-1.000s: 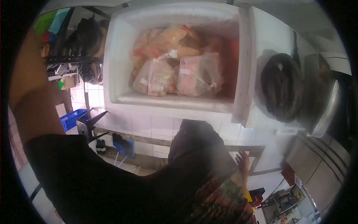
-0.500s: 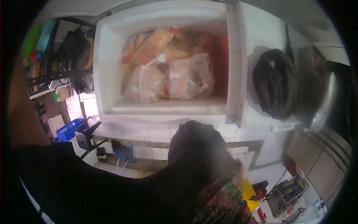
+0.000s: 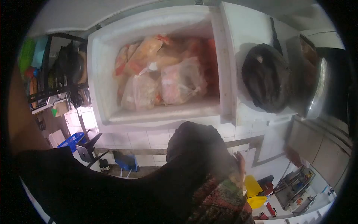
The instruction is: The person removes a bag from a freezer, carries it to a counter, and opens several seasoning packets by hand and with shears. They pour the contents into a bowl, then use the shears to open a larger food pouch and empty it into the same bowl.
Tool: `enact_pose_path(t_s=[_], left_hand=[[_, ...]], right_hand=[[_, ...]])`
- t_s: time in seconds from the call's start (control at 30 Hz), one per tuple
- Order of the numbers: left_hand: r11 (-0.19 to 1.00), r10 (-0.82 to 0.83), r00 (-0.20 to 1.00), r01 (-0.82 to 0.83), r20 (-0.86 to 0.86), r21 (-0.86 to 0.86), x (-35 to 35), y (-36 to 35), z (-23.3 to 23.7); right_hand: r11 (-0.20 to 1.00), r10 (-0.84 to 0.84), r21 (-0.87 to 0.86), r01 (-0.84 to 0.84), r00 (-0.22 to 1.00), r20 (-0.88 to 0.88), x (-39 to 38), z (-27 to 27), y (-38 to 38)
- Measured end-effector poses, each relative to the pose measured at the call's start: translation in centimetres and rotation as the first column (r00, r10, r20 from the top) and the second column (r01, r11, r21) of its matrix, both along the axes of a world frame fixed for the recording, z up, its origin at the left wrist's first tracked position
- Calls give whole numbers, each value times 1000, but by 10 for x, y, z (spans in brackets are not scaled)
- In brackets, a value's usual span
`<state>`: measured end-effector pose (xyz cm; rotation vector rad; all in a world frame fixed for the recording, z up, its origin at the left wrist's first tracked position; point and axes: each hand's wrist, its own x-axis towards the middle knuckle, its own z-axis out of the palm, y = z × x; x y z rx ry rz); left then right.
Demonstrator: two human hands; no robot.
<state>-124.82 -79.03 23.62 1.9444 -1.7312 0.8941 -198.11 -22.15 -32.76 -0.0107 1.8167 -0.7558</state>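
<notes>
A white chest freezer (image 3: pixel 100 82) stands uncovered in front of me, with haze over its inside. Two clear plastic bags lie in its front part: a knotted bag with pinkish contents (image 3: pixel 175 84) and a paler bag (image 3: pixel 140 93) on its left. Behind them are several yellowish packs with red parts (image 3: pixel 147 50), blurred by the mist. My right hand (image 3: pixel 239 166) hangs low beside my patterned garment, apart from the freezer. Its fingers look stretched out, partly hidden by my body, and nothing shows in them. My left arm rises along the left edge; its hand is out of frame.
A black bag-like bundle (image 3: pixel 264 78) sits on the white surface right of the freezer, beside a metal container (image 3: pixel 304 78). Shelves with goods (image 3: pixel 56 67) stand left. Below are a blue crate (image 3: pixel 72 141), a blue stool (image 3: pixel 126 162) and a yellow object (image 3: pixel 255 192).
The view has turned slightly, so the freezer sits a little further left and tilted. More of my right hand shows beside my body. The bags in the freezer lie as before.
</notes>
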Motion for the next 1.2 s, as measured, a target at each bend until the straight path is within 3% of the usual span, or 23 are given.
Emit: enact_pose_path(t_s=[0.13, 0.23, 0.27, 0.37, 0.5, 0.6, 0.7, 0.9, 1.0, 1.07, 1.1, 1.13, 1.17, 1.2], left_hand=[[1000, -4, 1000, 4, -9, 5, -4, -6, 5], [1000, -8, 1000, 8, -10, 17, -6, -14, 11], [1000, -8, 1000, 8, -10, 22, -8, -16, 13], [999, -13, 1000, 13, -5, 47, -16, -26, 17], [997, -11, 1000, 10, 16, 72, -26, -36, 24], [996, -11, 999, 7, 41, 89, -38, -45, 33], [992, 34, 987, -53, 154, 116, -48, -45, 35], [995, -36, 998, 31, 51, 97, -33, -54, 31], [993, -77, 996, 73, 39, 96, -51, -44, 13], [988, -120, 992, 116, 30, 104, -72, -27, -10], [983, -146, 989, 142, 21, 113, -85, -14, -26], [976, -179, 984, 177, 10, 124, -100, 0, -46], [966, -218, 976, 216, -2, 142, -117, 15, -68], [952, -259, 966, 258, -15, 162, -136, 31, -91]], right_hand=[[984, -152, -82, 160, 983, 104, -18, -21, 38], [984, -125, -129, 126, 992, 16, -23, -13, 44], [959, -279, -26, 281, 958, 63, -41, -35, 59], [945, -327, -9, 327, 945, 13, -44, -37, 62], [961, -276, 25, 277, 961, -19, -44, -47, 80], [959, -270, -73, 274, 961, 57, -43, -66, 113], [895, -446, 12, 447, 892, 77, -33, -75, 129], [914, -394, 135, 383, 917, 65, -13, -72, 136], [905, -421, 93, 416, 906, 38, -18, -79, 118], [982, -170, 72, 174, 983, -69, -12, -39, 60], [999, -11, -32, 9, 998, -59, -7, -29, 30], [978, 149, -135, -157, 987, -67, 4, -16, -5], [955, 201, -224, -196, 980, 0, 33, 29, -62], [902, 380, -232, -364, 925, 26, 55, 60, -108]])
